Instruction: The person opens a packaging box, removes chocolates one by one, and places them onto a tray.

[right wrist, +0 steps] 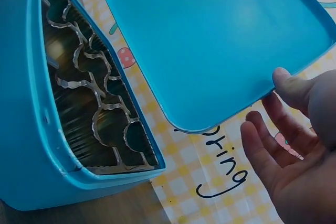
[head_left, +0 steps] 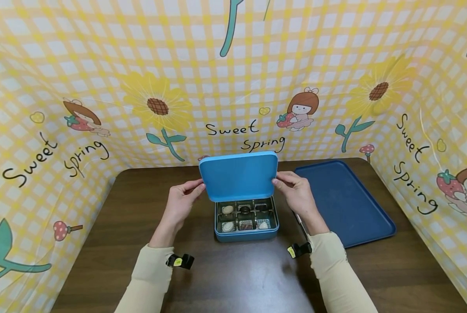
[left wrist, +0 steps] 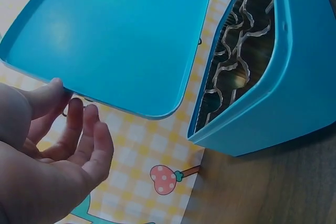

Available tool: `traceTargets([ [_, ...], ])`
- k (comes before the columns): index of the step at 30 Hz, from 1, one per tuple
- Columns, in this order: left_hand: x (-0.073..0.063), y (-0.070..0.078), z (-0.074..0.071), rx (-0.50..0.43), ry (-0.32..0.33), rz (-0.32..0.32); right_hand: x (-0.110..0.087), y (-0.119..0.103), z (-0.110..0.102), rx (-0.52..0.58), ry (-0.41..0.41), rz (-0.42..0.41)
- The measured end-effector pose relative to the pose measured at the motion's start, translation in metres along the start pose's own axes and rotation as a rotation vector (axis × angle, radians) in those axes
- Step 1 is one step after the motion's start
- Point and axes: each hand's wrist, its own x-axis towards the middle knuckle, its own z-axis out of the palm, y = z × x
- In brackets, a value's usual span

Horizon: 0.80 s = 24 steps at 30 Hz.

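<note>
A blue lid (head_left: 239, 178) stands tilted up over the back of a blue tin box (head_left: 246, 236), its plain inner face toward me. My left hand (head_left: 180, 204) pinches the lid's left edge between thumb and fingers. At the right edge, my right hand (head_left: 300, 199) grips it the same way, thumb on the inner face in the right wrist view. Inside the box sits a clear divided tray (left wrist: 239, 69) with wavy walls. Several small pieces, some pale and round like the one at the front left (head_left: 227, 226), lie in its compartments.
To the right, a dark blue flat tray (head_left: 344, 204) lies on the brown wooden table (head_left: 139, 191). A thin pen-like item (head_left: 300, 222) lies partly hidden under my right wrist. Yellow checked cloth (head_left: 225, 87) hangs behind the table and at both sides.
</note>
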Motion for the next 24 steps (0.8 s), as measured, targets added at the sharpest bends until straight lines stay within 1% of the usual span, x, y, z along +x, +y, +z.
traceTargets([
  [5, 0.0004, -0.0019, 0.0016, 0.018, -0.002, -0.02, -0.0009, 0.002, 0.0013, 0.012, 0.035, -0.015],
  [13, 0.001, -0.0049, 0.0024, -0.02, -0.01, -0.019, -0.0011, 0.0058, 0.0022, 0.052, 0.077, -0.011],
  [19, 0.0017, -0.0063, 0.0035, -0.043, -0.006, -0.02, -0.0022, 0.007, 0.0025, 0.073, 0.091, 0.002],
  [24, 0.0038, -0.0069, 0.0048, -0.058, -0.003, -0.011, -0.0012, 0.0084, 0.0033, 0.115, 0.103, 0.005],
])
